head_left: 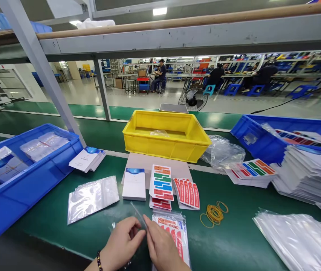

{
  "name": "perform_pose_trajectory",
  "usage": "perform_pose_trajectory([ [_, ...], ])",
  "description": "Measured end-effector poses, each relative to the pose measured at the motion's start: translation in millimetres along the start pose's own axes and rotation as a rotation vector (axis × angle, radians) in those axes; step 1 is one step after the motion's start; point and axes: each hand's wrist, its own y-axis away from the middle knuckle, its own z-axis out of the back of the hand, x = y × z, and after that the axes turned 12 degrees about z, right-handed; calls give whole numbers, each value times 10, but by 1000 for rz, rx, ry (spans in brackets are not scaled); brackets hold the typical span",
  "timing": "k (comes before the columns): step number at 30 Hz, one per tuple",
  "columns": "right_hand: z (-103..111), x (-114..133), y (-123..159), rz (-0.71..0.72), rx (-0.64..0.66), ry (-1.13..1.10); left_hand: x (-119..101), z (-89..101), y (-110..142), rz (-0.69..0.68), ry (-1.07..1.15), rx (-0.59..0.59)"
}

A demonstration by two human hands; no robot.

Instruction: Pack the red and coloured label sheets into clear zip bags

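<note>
Between my two hands is a clear plastic bag (136, 213), seen nearly edge-on. My left hand (124, 241), with a beaded bracelet at the wrist, is closed on its near side, thumb and fingers pinched. Fingers together, my right hand (162, 242) grips the bag's other side. Partly under the right hand lies a filled zip bag (183, 241) with red labels inside. Beyond the hands are a stack of white booklets (133, 186), a stack of coloured sticker sheets (162, 182) and a fan of red label cards (187, 192).
A yellow bin (166, 145) stands ahead. Blue bins (36, 173) flank it left and right. Empty clear bags (92, 197) lie at left, rubber bands (214, 215) at right. More bags (298, 237) and a tall paper stack (298, 173) sit far right. A shelf beam (177, 37) crosses overhead.
</note>
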Motion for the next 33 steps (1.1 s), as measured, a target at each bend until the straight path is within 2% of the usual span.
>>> perform_pose_trajectory([
  [3, 31, -39, 66, 100, -32, 46, -12, -11, -113, 155, 325, 104],
  [7, 106, -34, 67, 183, -53, 84, -25, -74, -213, 255, 403, 157],
  [9, 142, -16, 33, 119, -57, 19, -53, -95, -217, 239, 412, 155],
  [11, 171, -4, -8, -7, -39, -122, -93, -99, -198, 193, 404, 148],
  [13, 191, -9, -35, -133, 2, -254, -126, -99, -169, 143, 379, 137],
  [15, 204, -33, -39, -199, 51, -312, -137, -106, -139, 104, 347, 123],
  [21, 193, -108, 6, -240, 136, -230, -67, -187, -93, -56, 63, 72],
  [28, 65, -51, -20, -435, 45, -266, -48, -198, -160, -17, 154, 117],
  [30, 46, -42, -23, -428, 34, -240, -43, -195, -169, -10, 174, 128],
  [33, 33, -26, -21, -304, -14, -80, -36, -197, -175, 7, 184, 111],
])
